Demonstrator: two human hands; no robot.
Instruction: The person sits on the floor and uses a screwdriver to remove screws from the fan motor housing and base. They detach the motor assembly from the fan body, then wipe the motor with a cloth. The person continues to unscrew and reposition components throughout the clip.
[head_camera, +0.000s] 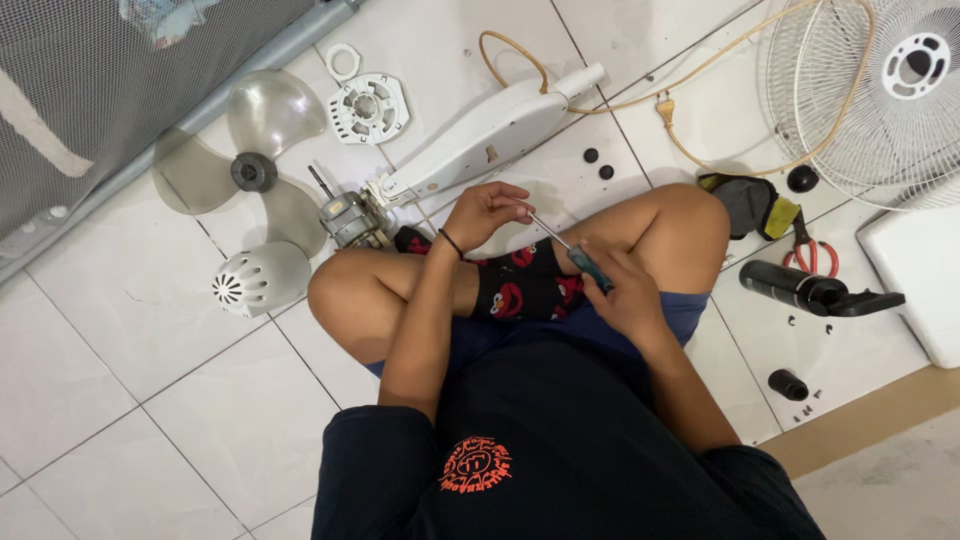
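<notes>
Tile floor (150, 300); right hand (620, 290) fingers grip screwdriver (575, 252), left hand (485, 212) fingers pinch its tip.

A translucent grey fan blade (235, 160) lies on the white tiled floor (120, 330); the screwdriver (578, 258) has a teal handle; the pliers (808, 250) have red grips.
</notes>
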